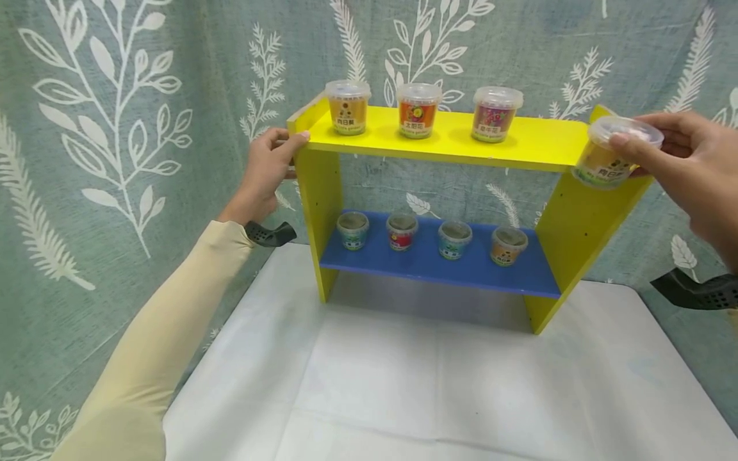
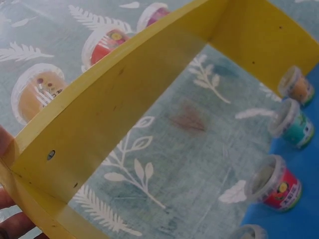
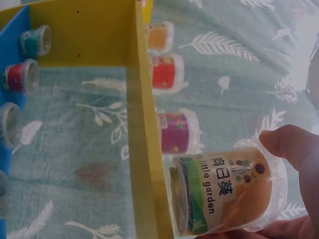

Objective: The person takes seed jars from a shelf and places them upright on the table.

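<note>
My right hand [image 1: 688,153] grips a clear-lidded plastic cup [image 1: 605,160] with an orange sunflower label, by its rim, at the right end of the yellow top shelf [image 1: 450,144]. In the right wrist view the same cup [image 3: 224,191] is beside the shelf's edge, with the thumb on its lid. My left hand [image 1: 268,169] holds the upper left corner of the yellow-and-blue rack, thumb on top. Three lidded cups stand along the top shelf: an orange one [image 1: 348,115], a red-orange one [image 1: 418,118] and a purple one [image 1: 494,121].
On the blue lower shelf [image 1: 369,262] stand several smaller cups, among them a red one [image 1: 401,234] and a teal one [image 1: 454,242]. The rack is on a white-covered table [image 1: 403,384]. Behind hangs a green leaf-patterned cloth [image 1: 219,83].
</note>
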